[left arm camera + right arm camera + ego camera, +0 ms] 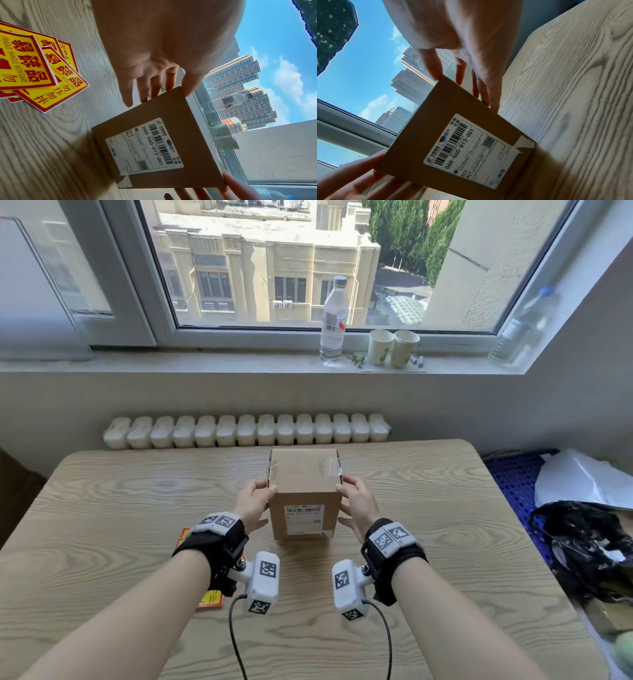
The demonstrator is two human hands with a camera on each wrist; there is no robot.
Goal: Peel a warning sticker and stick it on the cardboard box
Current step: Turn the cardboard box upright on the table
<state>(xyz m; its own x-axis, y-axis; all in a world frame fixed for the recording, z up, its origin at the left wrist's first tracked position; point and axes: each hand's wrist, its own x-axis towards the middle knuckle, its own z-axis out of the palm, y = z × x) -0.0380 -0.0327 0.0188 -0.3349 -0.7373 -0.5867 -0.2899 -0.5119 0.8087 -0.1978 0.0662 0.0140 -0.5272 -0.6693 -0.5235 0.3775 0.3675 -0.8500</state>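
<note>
A small brown cardboard box point(303, 474) stands upright on the wooden table point(102, 508), its white shipping label point(304, 518) facing me. My left hand point(260, 501) lies flat on the box's left side with straight fingers, the thumb touching the top front corner. My right hand point(354, 501) mirrors it on the right side. The left wrist view shows the box point(154, 148) and the left hand point(159, 86) touching it; the right wrist view shows the box point(453, 135) and the right hand point(465, 70). Several yellow-and-red fragile stickers point(34, 70) lie loosely stacked left of the box, mostly hidden under my left wrist in the head view point(212, 599).
A window sill behind the table carries a water bottle point(334, 323), two paper cups point(394, 347) and a second bottle point(524, 330). A white radiator point(246, 431) runs below it. A black plastic bag point(582, 553) and white sheet point(582, 481) lie beyond the table's right edge.
</note>
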